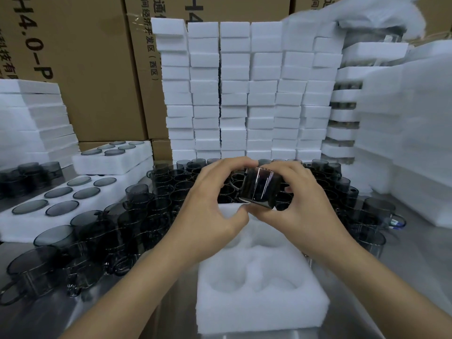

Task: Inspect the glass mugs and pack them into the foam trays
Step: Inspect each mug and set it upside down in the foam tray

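Packing warehouse — stacked cartons (80, 69), foam trays (244, 89)

The left hand (215, 204) and right hand (300, 204) are covering much of the dark glass mug (259, 187) they are gripping, and its two ends are lying partly under fingers. Together they are hiding the far end of the foam tray (261, 289) and the middle of the crowd of loose mugs (137, 216) on the bench (420, 248). Both forearms are running off the bottom edge. The top edge is cutting the cardboard boxes (85, 69) and clipping their print. White foam (381, 11) at the top right is smearing into a blur. A blue-marked thing (395, 223) among the right-hand mugs is showing too small to identify.
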Demonstrator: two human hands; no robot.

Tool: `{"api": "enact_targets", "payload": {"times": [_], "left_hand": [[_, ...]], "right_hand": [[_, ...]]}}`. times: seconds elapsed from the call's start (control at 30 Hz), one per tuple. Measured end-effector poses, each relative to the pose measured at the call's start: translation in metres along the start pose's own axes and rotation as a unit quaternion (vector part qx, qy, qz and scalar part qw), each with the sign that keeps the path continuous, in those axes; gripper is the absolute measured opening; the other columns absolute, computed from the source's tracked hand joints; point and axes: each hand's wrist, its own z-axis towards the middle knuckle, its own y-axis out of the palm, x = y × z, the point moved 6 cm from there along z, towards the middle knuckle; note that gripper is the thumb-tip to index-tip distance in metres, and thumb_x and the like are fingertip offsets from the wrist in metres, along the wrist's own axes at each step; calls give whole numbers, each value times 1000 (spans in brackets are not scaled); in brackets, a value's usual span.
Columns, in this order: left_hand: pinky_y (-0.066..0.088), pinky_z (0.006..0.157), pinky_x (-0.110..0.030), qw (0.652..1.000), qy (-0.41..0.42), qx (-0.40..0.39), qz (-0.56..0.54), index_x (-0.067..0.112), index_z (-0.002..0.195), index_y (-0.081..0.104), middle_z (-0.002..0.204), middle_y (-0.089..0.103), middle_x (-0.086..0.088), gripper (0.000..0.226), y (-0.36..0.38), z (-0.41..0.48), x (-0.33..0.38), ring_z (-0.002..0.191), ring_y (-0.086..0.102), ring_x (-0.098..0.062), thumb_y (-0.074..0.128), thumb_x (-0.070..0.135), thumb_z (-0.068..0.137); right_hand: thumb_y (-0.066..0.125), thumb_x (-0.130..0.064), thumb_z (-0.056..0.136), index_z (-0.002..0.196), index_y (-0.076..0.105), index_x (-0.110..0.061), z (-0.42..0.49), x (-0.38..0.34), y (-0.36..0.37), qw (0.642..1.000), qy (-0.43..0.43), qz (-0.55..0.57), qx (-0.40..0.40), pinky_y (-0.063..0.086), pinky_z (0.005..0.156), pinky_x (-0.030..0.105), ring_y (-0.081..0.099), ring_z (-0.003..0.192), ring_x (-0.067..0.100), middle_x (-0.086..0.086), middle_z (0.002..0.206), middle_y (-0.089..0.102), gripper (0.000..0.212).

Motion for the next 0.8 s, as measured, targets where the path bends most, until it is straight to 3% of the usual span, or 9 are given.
{"api": "enact_targets", "payload": {"times": [0.13, 0.3, 0.43, 0.5, 0.6, 0.7, 0.8], "left_hand": [[37, 105, -12, 998, 31, 30, 41, 43, 135, 60, 134, 63, 23, 67, -6, 1, -2, 138, 52, -14, 86, 10, 83], [40, 104, -21, 979, 107, 57, 163, 31, 137, 61, 128, 62, 24, 61, -14, 2, 9, 123, 52, -8, 86, 14, 83], [47, 103, -25, 977, 135, 76, 144, 27, 137, 61, 127, 57, 27, 62, -15, -1, 17, 126, 54, -11, 86, 15, 82], [46, 103, -22, 976, 156, 84, 126, 26, 138, 60, 130, 58, 25, 63, -14, -3, 20, 128, 55, -14, 87, 16, 82], [41, 108, -18, 987, 110, 62, 101, 32, 144, 54, 139, 55, 27, 73, -13, -2, 11, 137, 52, -15, 88, 19, 81], [40, 107, -16, 992, 63, 48, 93, 32, 141, 59, 136, 62, 21, 67, -15, 1, 1, 136, 55, -10, 87, 14, 82], [40, 106, -18, 988, 78, 58, 118, 29, 137, 65, 129, 65, 22, 59, -16, 2, 4, 129, 55, -7, 86, 14, 83]], "right_hand": [[90, -36, 78, 133, 61, -43, 0, 2, 1, 1000, 9, 0, -8, 38, 107, 17, 48, 130, 2, -24, 130, 57, 63], [87, -32, 82, 142, 56, -40, 1, -4, -4, 996, -56, -71, 12, 34, 110, 16, 48, 129, 6, -21, 132, 55, 68], [81, -35, 86, 141, 55, -42, -1, -2, -1, 995, -56, -76, -15, 41, 109, 21, 54, 130, 0, -28, 132, 61, 61], [80, -37, 86, 137, 54, -45, -1, 0, -1, 998, -35, -36, -23, 43, 105, 15, 56, 129, -5, -31, 130, 63, 58], [82, -28, 88, 134, 56, -40, -1, 0, -1, 999, -27, 32, -21, 43, 106, 12, 58, 130, -8, -30, 130, 66, 54], [83, -28, 92, 136, 55, -37, 0, 0, 1, 997, -10, 67, -37, 48, 109, 24, 58, 132, -5, -27, 132, 67, 54], [84, -33, 90, 140, 51, -41, -1, 1, 4, 998, 4, 52, -42, 47, 111, 28, 56, 133, -5, -27, 134, 64, 60]]}}
